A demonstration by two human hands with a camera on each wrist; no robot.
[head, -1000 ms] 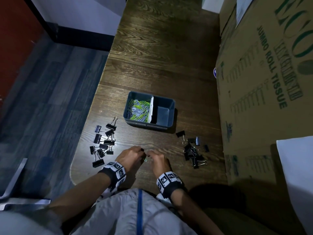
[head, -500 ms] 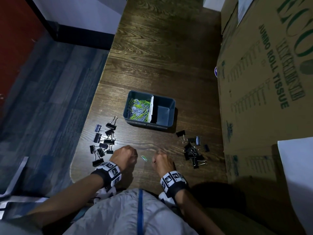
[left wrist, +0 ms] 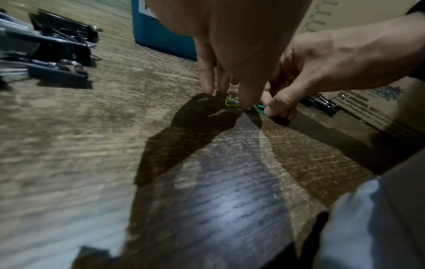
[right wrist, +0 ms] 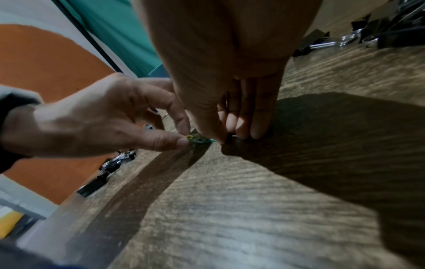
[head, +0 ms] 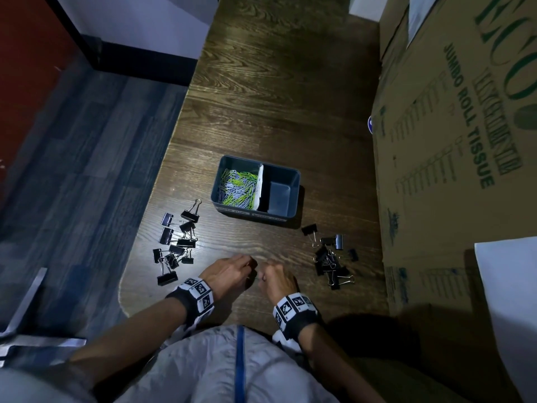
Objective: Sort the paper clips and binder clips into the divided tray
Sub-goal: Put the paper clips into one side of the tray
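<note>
Thin coated wire, the last loose paper clips (left wrist: 232, 102) are lying flat on the table (head: 276, 97) near the person: light, springy, best lifted by an edge. The left hand (head: 229, 271) and right hand (head: 279, 279) are pinching them. The tray (head: 286, 219) is sitting farther off, binder clips (head: 174, 242) lying either side.

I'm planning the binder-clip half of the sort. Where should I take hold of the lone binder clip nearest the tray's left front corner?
Probably by its wire handle. That binder clip lies flat on the table, apart from the others, with the handle loop pointing away from the person and clear of its neighbours. Come from above and pinch the loop; the low black body offers the fingers less.
</note>
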